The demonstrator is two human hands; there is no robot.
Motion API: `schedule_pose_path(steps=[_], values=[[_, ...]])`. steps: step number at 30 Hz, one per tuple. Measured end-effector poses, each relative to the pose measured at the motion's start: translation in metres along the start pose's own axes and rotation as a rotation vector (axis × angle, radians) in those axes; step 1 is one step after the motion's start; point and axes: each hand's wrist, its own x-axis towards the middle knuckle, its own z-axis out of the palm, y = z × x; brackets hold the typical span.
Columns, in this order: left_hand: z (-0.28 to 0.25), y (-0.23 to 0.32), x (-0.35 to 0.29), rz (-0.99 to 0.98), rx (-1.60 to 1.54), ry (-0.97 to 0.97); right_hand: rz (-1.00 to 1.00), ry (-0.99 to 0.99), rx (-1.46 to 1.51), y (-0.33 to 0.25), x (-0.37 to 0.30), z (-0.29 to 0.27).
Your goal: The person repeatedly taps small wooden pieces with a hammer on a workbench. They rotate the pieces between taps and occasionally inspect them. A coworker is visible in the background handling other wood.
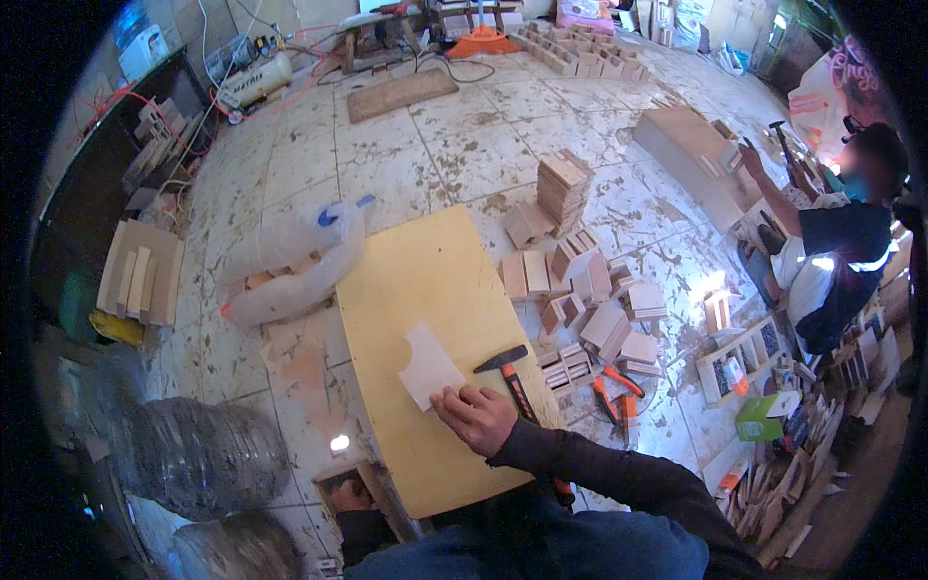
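Over yellow board (425,271) at near centre, with box (384,498) at near left, just left of hammer (518,389), pinching notched pale piece (431,367) in right hand (483,418), holding left hand (350,496) inside box, grip impossible to tell.

Smooth, matt wooden piece (431,367)

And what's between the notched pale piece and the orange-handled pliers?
In the head view, the hammer on the yellow board, then small wooden pieces beyond the board's right edge.
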Motion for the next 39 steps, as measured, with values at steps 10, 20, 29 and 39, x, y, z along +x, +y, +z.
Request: schedule_pose_path(steps=[10, 20, 29, 39], values=[[-0.004, -0.038, -0.014, -0.029, 0.011, 0.258, -0.009, -0.029, 0.012, 0.003, 0.001, -0.009], [0.044, -0.146, 0.01, -0.571, -0.264, -0.045, 0.047, -0.011, 0.037, 0.001, 0.002, -0.007], [-0.011, -0.08, -0.002, 0.454, 0.122, 0.467, 0.028, -0.003, 0.006, 0.001, 0.003, -0.009], [-0.025, -0.038, -0.017, 0.182, -0.08, 0.511, 0.052, -0.058, 0.027, 0.0, 0.004, -0.011]])
